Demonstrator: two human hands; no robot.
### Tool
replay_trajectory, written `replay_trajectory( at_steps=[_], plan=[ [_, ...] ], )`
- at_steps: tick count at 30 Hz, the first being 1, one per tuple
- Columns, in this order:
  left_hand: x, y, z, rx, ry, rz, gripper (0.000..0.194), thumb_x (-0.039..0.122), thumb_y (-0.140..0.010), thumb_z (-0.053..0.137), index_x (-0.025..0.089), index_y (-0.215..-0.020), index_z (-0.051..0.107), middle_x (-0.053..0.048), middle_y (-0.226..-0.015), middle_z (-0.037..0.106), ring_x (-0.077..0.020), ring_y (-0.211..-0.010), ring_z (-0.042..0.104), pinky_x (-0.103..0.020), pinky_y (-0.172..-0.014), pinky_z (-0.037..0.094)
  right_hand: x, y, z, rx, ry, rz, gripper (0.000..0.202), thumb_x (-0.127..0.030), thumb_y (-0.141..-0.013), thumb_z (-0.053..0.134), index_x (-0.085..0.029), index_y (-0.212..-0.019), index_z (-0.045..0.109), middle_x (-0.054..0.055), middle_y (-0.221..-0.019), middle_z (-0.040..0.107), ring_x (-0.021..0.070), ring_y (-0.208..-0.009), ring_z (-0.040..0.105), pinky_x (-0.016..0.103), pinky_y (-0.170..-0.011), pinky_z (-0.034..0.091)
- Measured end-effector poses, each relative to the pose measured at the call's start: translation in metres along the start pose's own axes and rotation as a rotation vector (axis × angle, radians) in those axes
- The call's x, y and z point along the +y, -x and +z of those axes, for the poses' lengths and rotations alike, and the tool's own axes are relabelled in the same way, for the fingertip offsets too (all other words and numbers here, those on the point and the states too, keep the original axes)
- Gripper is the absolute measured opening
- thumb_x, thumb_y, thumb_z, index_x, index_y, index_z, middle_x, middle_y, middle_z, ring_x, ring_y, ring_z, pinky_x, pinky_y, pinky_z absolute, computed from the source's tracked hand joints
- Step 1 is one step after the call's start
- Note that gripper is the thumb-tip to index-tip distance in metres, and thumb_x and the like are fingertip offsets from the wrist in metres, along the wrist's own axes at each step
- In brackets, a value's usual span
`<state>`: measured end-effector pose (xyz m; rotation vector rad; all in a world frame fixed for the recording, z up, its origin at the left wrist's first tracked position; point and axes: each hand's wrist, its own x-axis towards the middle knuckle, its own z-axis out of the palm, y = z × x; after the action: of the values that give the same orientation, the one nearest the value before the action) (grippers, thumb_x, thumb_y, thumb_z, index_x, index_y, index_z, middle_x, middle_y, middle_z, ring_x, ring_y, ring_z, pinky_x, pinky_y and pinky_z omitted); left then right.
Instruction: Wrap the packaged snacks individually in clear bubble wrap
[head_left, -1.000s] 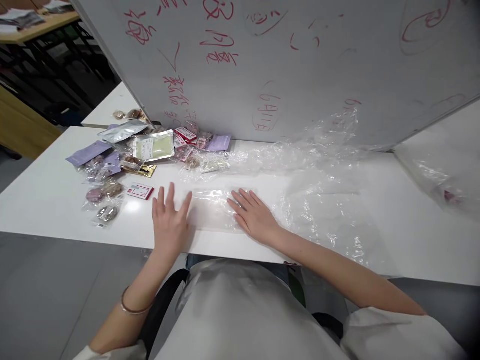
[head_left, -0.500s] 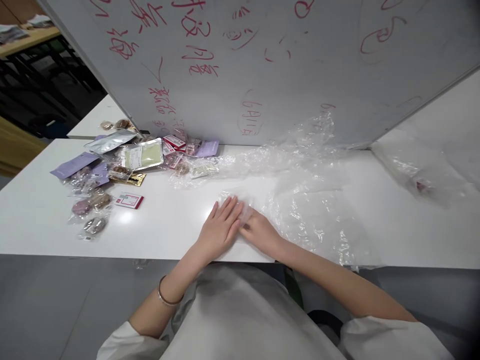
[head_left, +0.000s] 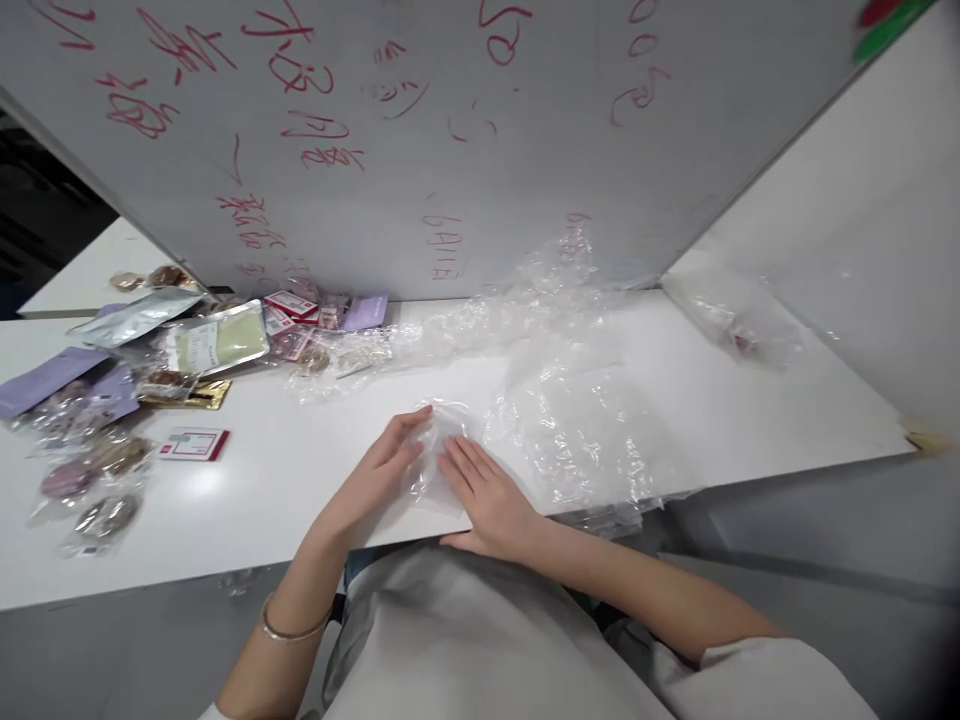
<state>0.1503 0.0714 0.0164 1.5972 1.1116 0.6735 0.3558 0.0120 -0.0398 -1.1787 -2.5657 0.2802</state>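
Note:
A small clear plastic bag [head_left: 433,478] lies on the white table near its front edge, in front of my body. My right hand [head_left: 489,495] lies flat on the right part of this bag, fingers stretched out and thumb toward the table edge. At the bag's left side is my left hand [head_left: 384,468], on its outer edge, with forefinger and thumb apart and fingertips touching the plastic. Its lower fingers are partly hidden. Just right of my hands, a wide sheet of crinkled clear plastic [head_left: 581,430] spreads over the table and hangs over the front edge.
On the left lies a pile of packets, among them a green-and-silver pouch [head_left: 219,338], a purple pouch [head_left: 49,382] and wrapped round pieces [head_left: 105,515]. A red-and-white box [head_left: 193,444] lies nearer. Behind stands a whiteboard [head_left: 390,200] with red writing. Another plastic bag [head_left: 739,325] lies at the right.
My hands were stacked over crumpled plastic; now they are apart, left hand to the left, right hand flat on the spread bag. The view has turned to the right.

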Motion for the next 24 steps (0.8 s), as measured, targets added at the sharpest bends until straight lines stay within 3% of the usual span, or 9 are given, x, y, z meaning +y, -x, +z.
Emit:
replay_trajectory(
  at_steps=[4, 8, 12, 14, 16, 18, 20, 22, 24],
  plan=[
    [0.008, -0.006, 0.005, 0.114, 0.398, -0.089, 0.035, 0.038, -0.092, 0.052, 0.023, -0.122, 0.06, -0.009, -0.143, 0.057, -0.0263, -0.137, 0.049, -0.044, -0.114, 0.04, -0.006, 0.013, 0.007, 0.143, 0.007, 0.045, 0.092, -0.068, -0.082, 0.06, -0.008, -0.148, 0.04, 0.022, -0.152, 0.042, 0.0355, -0.144, 0.035, 0.054, -0.117, 0.035],
    [0.013, -0.01, 0.011, 0.161, 0.498, -0.151, 0.036, 0.043, -0.088, 0.054, 0.023, -0.114, 0.067, -0.009, -0.138, 0.06, -0.0288, -0.136, 0.049, -0.044, -0.11, 0.043, -0.018, 0.004, 0.012, 0.234, 0.038, 0.158, 0.098, -0.077, -0.079, 0.054, -0.008, -0.148, 0.041, 0.024, -0.143, 0.051, 0.0393, -0.142, 0.035, 0.061, -0.119, 0.026],
    [0.01, -0.011, 0.002, -0.035, 0.381, -0.278, 0.042, 0.054, -0.088, 0.053, 0.028, -0.116, 0.071, -0.007, -0.144, 0.056, -0.0339, -0.14, 0.043, -0.047, -0.1, 0.049, -0.023, -0.009, 0.008, 0.245, 0.099, 0.224, 0.097, -0.079, -0.078, 0.052, -0.005, -0.14, 0.048, 0.026, -0.155, 0.035, 0.0458, -0.147, 0.018, 0.062, -0.118, 0.025],
    [0.011, -0.011, -0.001, -0.12, 0.376, -0.328, 0.044, 0.057, -0.087, 0.054, 0.028, -0.115, 0.073, -0.008, -0.144, 0.056, -0.0351, -0.141, 0.042, -0.047, -0.1, 0.049, -0.022, -0.012, 0.004, 0.212, 0.129, 0.197, 0.089, -0.069, -0.083, 0.055, -0.002, -0.14, 0.047, 0.028, -0.155, 0.033, 0.0471, -0.145, 0.024, 0.061, -0.116, 0.03],
    [0.016, -0.012, 0.001, -0.125, 0.434, -0.341, 0.045, 0.056, -0.086, 0.056, 0.026, -0.114, 0.075, -0.008, -0.143, 0.057, -0.0354, -0.14, 0.042, -0.047, -0.102, 0.048, -0.019, -0.013, -0.003, 0.181, 0.163, 0.145, 0.077, -0.051, -0.088, 0.059, -0.001, -0.145, 0.042, 0.028, -0.151, 0.04, 0.0453, -0.141, 0.036, 0.06, -0.113, 0.037],
    [0.027, -0.012, 0.006, -0.109, 0.511, -0.306, 0.043, 0.052, -0.085, 0.058, 0.024, -0.112, 0.076, -0.01, -0.14, 0.06, -0.0359, -0.139, 0.044, -0.047, -0.102, 0.049, -0.015, -0.01, -0.016, 0.171, 0.161, 0.112, 0.061, -0.031, -0.093, 0.054, -0.006, -0.147, 0.042, 0.024, -0.146, 0.049, 0.0385, -0.135, 0.047, 0.054, -0.109, 0.044],
    [0.039, -0.01, 0.01, -0.073, 0.579, -0.215, 0.039, 0.047, -0.086, 0.059, 0.024, -0.112, 0.076, -0.01, -0.138, 0.061, -0.0367, -0.137, 0.046, -0.047, -0.099, 0.052, -0.004, 0.001, -0.038, 0.254, 0.023, 0.172, 0.046, -0.023, -0.095, 0.049, -0.017, -0.141, 0.052, 0.014, -0.138, 0.06, 0.0275, -0.122, 0.061, 0.041, -0.101, 0.054],
    [0.047, -0.008, 0.008, 0.022, 0.634, -0.094, 0.035, 0.043, -0.088, 0.057, 0.025, -0.113, 0.075, -0.009, -0.135, 0.063, -0.0366, -0.134, 0.049, -0.046, -0.093, 0.055, 0.022, 0.025, -0.072, 0.431, -0.21, 0.336, 0.034, -0.03, -0.096, 0.05, -0.025, -0.127, 0.063, 0.005, -0.123, 0.07, 0.0175, -0.096, 0.071, 0.028, -0.081, 0.061],
    [0.047, -0.008, 0.001, 0.156, 0.687, 0.001, 0.032, 0.038, -0.088, 0.056, 0.026, -0.112, 0.073, -0.008, -0.125, 0.068, -0.0338, -0.126, 0.056, -0.042, -0.087, 0.058, 0.068, 0.057, -0.114, 0.587, -0.243, 0.516, 0.033, -0.039, -0.099, 0.044, -0.024, -0.122, 0.064, 0.007, -0.109, 0.073, 0.0147, -0.073, 0.069, 0.027, -0.059, 0.06]
  ],
)
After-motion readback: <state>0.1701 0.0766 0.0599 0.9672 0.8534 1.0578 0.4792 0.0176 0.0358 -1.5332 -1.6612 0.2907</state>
